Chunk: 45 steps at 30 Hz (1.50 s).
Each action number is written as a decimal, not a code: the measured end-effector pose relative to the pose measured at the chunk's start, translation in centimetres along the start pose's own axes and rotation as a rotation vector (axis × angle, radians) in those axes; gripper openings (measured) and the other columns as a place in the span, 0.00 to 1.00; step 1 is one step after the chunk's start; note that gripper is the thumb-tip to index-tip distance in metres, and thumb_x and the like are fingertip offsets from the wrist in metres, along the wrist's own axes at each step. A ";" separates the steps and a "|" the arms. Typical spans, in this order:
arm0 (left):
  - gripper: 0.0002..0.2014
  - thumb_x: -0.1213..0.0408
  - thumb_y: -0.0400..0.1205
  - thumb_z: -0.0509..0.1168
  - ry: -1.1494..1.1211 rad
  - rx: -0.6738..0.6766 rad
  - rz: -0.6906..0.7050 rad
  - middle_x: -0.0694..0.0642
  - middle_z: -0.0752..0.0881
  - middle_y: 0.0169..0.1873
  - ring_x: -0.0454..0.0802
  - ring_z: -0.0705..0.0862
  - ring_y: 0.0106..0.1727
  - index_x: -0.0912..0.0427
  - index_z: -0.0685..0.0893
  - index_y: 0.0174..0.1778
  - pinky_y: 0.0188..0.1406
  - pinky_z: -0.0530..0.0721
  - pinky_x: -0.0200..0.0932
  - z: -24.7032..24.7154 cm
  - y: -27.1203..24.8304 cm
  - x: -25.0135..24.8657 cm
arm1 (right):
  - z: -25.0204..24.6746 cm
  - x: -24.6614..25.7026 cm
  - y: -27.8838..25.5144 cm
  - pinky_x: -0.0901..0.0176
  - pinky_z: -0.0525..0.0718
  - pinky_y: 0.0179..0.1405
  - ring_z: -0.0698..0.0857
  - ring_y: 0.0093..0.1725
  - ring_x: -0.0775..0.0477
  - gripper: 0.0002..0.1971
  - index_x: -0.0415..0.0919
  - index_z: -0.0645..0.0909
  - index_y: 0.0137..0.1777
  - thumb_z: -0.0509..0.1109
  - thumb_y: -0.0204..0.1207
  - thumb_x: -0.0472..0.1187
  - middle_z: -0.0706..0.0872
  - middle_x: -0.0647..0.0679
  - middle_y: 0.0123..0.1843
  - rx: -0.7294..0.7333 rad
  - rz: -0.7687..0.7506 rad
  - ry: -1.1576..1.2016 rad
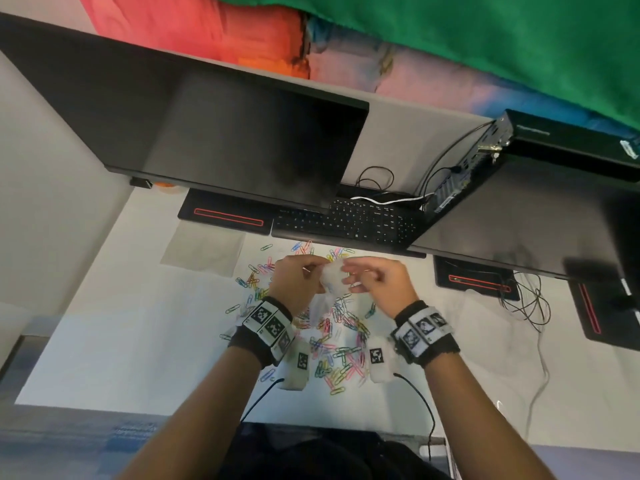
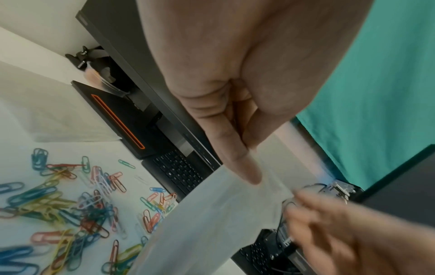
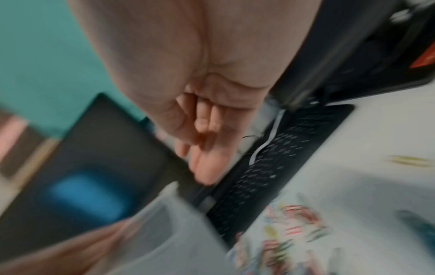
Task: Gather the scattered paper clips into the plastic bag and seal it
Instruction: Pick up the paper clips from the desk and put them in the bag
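A translucent plastic bag (image 1: 328, 284) hangs in the air between both hands, above the white desk (image 1: 138, 341). My left hand (image 1: 311, 271) pinches its top edge; in the left wrist view the thumb (image 2: 244, 163) presses on the bag (image 2: 212, 214). My right hand (image 1: 353, 277) is right beside the bag's other edge. In the blurred right wrist view the right hand's fingers (image 3: 207, 121) are loosely curled with nothing between them, and the bag (image 3: 176, 232) lies just below. Several coloured paper clips (image 1: 332, 344) (image 2: 58, 204) (image 3: 289, 232) lie scattered on the desk under the hands.
A black keyboard (image 1: 346, 220) lies just beyond the clips, under a dark monitor (image 1: 225, 140). A second monitor (image 1: 519, 220) overhangs the right side. Black stand bases (image 1: 225, 216) (image 1: 474, 280), loose cables (image 1: 530, 303) and a paper sheet (image 1: 204, 251) surround the pile.
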State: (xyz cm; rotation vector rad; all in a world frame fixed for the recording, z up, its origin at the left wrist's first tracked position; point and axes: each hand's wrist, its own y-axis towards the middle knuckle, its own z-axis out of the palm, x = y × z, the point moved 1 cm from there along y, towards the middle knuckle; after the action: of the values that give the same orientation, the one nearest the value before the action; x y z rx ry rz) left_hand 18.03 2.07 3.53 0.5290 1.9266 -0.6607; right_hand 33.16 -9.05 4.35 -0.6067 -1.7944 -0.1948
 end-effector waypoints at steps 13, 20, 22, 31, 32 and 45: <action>0.10 0.70 0.84 0.64 0.011 -0.078 -0.072 0.63 0.91 0.49 0.52 0.90 0.39 0.63 0.90 0.57 0.35 0.89 0.32 -2.8 -1.3 1.8 | -0.5 -14.1 -1.2 0.55 0.49 0.83 0.48 0.85 0.47 0.27 0.43 0.49 0.85 0.49 0.87 0.40 0.46 0.45 0.86 0.179 0.274 -0.769; 0.11 0.68 0.85 0.63 0.035 -0.055 -0.045 0.58 0.93 0.43 0.49 0.92 0.34 0.58 0.91 0.56 0.42 0.93 0.48 -2.4 -1.8 1.9 | 0.7 -15.0 -5.6 0.54 0.46 0.80 0.35 0.82 0.51 0.40 0.54 0.36 0.84 0.59 0.81 0.43 0.31 0.53 0.83 0.621 0.094 -0.982; 0.11 0.69 0.85 0.63 0.039 -0.048 -0.032 0.58 0.93 0.43 0.50 0.92 0.35 0.59 0.90 0.56 0.42 0.93 0.52 -2.2 -1.9 2.0 | 0.9 -15.7 -6.2 0.48 0.51 0.81 0.35 0.82 0.46 0.46 0.55 0.30 0.82 0.62 0.77 0.39 0.28 0.51 0.83 0.678 0.020 -1.129; 0.11 0.69 0.85 0.63 0.040 -0.021 -0.030 0.58 0.92 0.46 0.49 0.92 0.37 0.60 0.90 0.58 0.42 0.93 0.50 -1.7 -2.4 2.0 | 2.5 -15.7 -7.0 0.50 0.69 0.77 0.65 0.79 0.35 0.33 0.32 0.53 0.82 0.61 0.79 0.27 0.58 0.34 0.82 0.460 -0.176 -1.341; 0.11 0.69 0.85 0.63 0.036 -0.020 -0.028 0.59 0.92 0.47 0.49 0.92 0.37 0.60 0.90 0.58 0.41 0.93 0.50 -1.6 -2.5 2.0 | 2.5 -16.0 -6.9 0.50 0.74 0.74 0.70 0.75 0.36 0.30 0.32 0.59 0.81 0.63 0.79 0.29 0.65 0.35 0.79 0.442 -0.189 -1.326; 0.11 0.68 0.84 0.65 0.047 0.016 -0.039 0.57 0.91 0.48 0.48 0.92 0.36 0.59 0.89 0.59 0.41 0.93 0.50 -0.7 -2.1 1.0 | -0.7 -12.9 -3.1 0.68 0.88 0.41 0.91 0.37 0.51 0.10 0.39 0.91 0.47 0.81 0.66 0.30 0.92 0.43 0.44 -0.199 0.541 -0.022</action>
State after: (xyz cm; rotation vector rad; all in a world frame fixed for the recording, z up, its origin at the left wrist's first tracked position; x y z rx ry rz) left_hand 15.84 0.98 3.31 0.5224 1.9817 -0.6948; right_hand 34.73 -15.84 -6.90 -1.2138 -1.5772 0.0051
